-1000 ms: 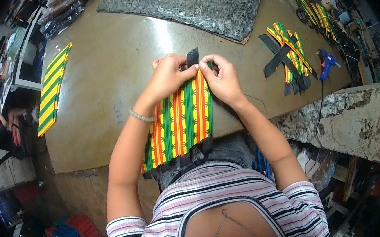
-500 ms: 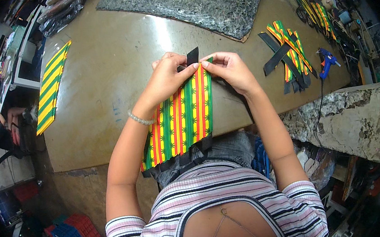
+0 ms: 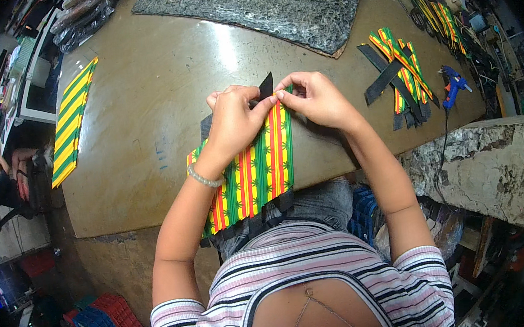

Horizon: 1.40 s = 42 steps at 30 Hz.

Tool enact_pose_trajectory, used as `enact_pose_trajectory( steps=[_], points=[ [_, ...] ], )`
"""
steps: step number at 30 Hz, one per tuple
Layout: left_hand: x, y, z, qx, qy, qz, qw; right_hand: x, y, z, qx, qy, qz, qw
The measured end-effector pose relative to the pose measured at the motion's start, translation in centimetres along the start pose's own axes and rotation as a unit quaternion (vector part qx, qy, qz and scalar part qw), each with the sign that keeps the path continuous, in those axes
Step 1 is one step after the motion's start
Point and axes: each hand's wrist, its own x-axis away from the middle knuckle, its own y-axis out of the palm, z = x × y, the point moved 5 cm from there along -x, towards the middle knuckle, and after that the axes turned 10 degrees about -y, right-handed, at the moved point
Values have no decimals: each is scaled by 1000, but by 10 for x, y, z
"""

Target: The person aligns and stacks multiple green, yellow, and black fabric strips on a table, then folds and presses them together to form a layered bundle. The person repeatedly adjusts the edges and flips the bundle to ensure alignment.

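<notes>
A panel of striped ribbons (image 3: 261, 163), green, yellow and red with dark leaf shapes, hangs over the table's near edge toward my lap. At its upper corner my left hand (image 3: 237, 113) pinches the edge between thumb and fingers. Close beside it, my right hand (image 3: 312, 98) has thumb and forefinger pressed together on the same corner. A black strap end (image 3: 266, 86) sticks up between the two hands. More dark strap ends show along the panel's lower edge.
A green-and-yellow striped piece (image 3: 75, 122) lies at the table's left. Crossed ribbon and black strips (image 3: 399, 77) lie on the right, near a blue glue gun (image 3: 455, 86) with a cord. A grey mottled board (image 3: 261, 8) covers the far side. Another person (image 3: 5, 180) sits far left.
My left hand and wrist have shifted slightly right and down, and more of the panel's left side shows. The black strap end now leans and looks shorter. Both hands keep their pinch.
</notes>
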Motion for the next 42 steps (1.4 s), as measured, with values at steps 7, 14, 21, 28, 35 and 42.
enact_pose_trajectory(
  steps=[7,14,21,28,35,42],
  points=[
    [22,4,19,-52,176,195,963,-5,13,8,17,57,32,998],
    [3,4,-17,76,9,48,996,-5,16,19,-389,136,0,911],
    [-10,17,-34,248,11,21,968,9,17,-18,-206,64,78,973],
    [-15,11,-22,25,60,69,996,49,12,-59,-70,-202,19,977],
    [32,3,4,-166,96,150,970,25,26,10,4,42,-1,999],
    [84,38,-7,-212,100,28,972,48,22,-46,5,-73,-62,995]
  ],
)
